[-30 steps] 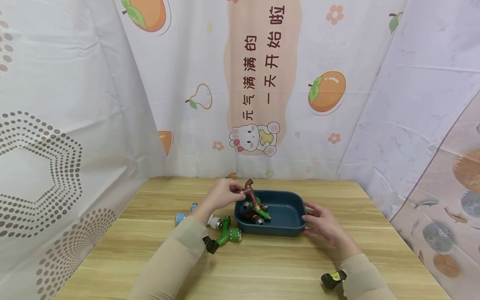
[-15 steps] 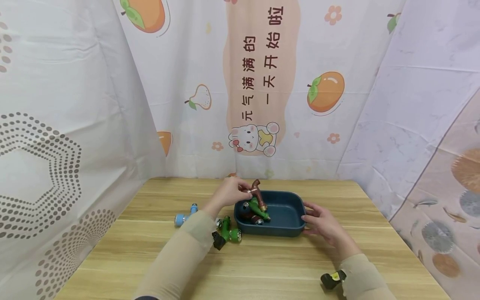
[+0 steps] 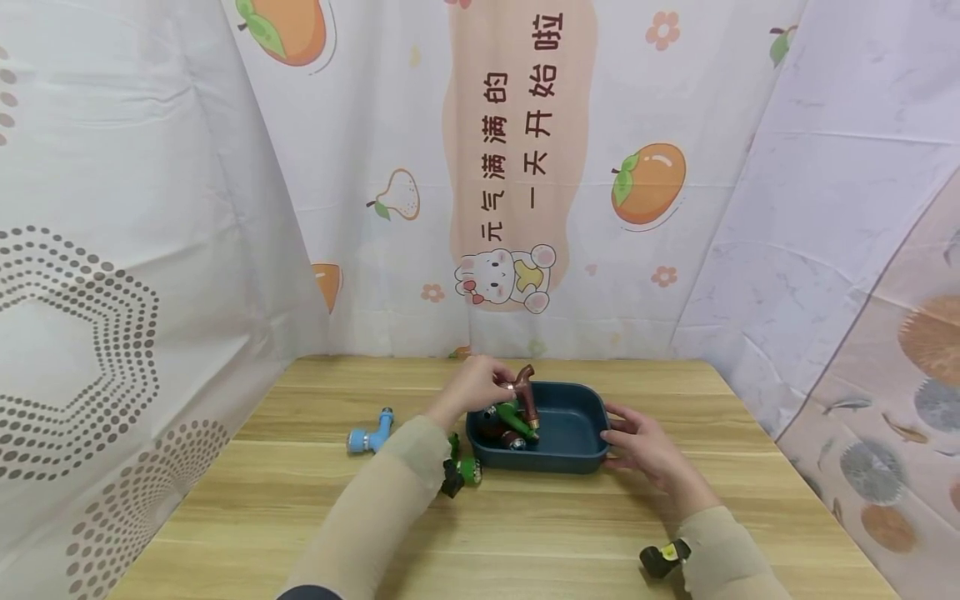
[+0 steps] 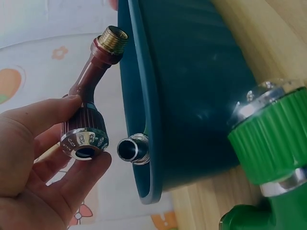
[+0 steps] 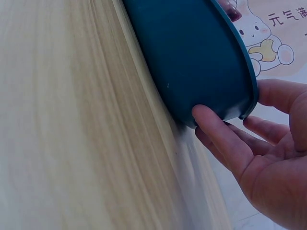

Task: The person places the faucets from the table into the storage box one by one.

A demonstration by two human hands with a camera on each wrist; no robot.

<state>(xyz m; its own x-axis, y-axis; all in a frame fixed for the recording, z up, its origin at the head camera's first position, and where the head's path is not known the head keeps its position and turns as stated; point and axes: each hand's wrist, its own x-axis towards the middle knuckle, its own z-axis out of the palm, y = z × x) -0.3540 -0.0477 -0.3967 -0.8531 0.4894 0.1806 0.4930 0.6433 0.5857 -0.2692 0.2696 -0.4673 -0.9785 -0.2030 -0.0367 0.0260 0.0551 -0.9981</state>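
Note:
My left hand [image 3: 480, 383] grips a brown tap [image 3: 527, 400] by its ribbed knob, over the left part of a dark blue basin [image 3: 573, 421]. In the left wrist view, thumb and fingers close round that knob, and the tap's brass threaded end points up. A green tap [image 3: 519, 419] and a dark brown one [image 3: 513, 440] lie in the basin's left half, partly covered by the hand and the held tap. My right hand [image 3: 647, 446] touches the basin's right end with its fingers spread, clearly seen in the right wrist view.
Left of the basin, a blue tap [image 3: 371, 437] lies on the wooden table [image 3: 540, 533]. Another green tap [image 3: 469, 471] rests closer to the basin, partly behind my left sleeve. A printed curtain [image 3: 420, 317] hangs behind the table.
My left hand has moved right with the brown tap, farther over the basin. A white tap seen earlier is now hidden behind the sleeve. The right hand stays at the basin's end.

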